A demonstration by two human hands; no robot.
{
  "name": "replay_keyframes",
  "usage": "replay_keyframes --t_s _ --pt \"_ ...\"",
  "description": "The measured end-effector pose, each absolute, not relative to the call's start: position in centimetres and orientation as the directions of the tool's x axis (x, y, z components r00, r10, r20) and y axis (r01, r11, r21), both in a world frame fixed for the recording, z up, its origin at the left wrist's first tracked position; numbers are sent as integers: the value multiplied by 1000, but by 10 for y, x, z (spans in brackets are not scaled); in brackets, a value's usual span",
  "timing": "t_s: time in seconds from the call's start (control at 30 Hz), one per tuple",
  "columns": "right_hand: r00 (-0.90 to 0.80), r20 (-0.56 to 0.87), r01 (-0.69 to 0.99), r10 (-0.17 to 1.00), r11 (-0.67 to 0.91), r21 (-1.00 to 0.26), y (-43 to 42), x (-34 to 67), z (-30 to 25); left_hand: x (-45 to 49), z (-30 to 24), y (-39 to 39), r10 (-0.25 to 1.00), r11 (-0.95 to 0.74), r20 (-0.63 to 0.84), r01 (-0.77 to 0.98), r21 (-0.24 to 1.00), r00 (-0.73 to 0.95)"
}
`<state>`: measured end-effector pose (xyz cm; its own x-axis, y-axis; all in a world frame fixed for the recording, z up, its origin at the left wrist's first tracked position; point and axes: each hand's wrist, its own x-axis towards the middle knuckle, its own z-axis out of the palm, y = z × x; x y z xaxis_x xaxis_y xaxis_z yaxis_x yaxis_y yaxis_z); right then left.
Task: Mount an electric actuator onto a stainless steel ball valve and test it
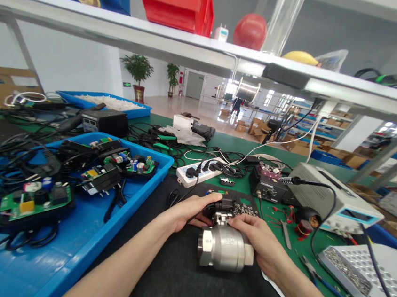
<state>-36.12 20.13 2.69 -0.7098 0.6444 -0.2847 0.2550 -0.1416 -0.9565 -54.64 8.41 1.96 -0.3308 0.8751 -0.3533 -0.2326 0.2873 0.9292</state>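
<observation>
A steel ball valve (226, 248) marked 304 lies across the black mat (184, 284) in front of me. Above its neck sits a black housing (226, 202), with a bit of green circuit board showing at its far side. My left hand (195, 209) is closed on the housing from the left, thumb along the top and other fingers underneath. My right hand (255, 235) grips the valve from the right, its thumb and forefinger pinched at the neck below the housing. Whatever small part may be between those fingertips is hidden. Several small nuts (245, 209) lie just behind.
On the left stands a blue tray (162, 177) with circuit boards and cables. Behind the mat are a white power strip (199, 171) and a soldering station (268, 186). Pliers (332, 290), tweezers (286, 235) and a screw box (347, 270) lie right. A shelf (195, 42) crosses overhead.
</observation>
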Motion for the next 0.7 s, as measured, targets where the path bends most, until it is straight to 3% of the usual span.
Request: replay_keyframes --t_s 0.7 --pt "-754 -337 262 564 -213 -941 204 -361 27 -547 19 84 877 285 -344 -214 934 -335"
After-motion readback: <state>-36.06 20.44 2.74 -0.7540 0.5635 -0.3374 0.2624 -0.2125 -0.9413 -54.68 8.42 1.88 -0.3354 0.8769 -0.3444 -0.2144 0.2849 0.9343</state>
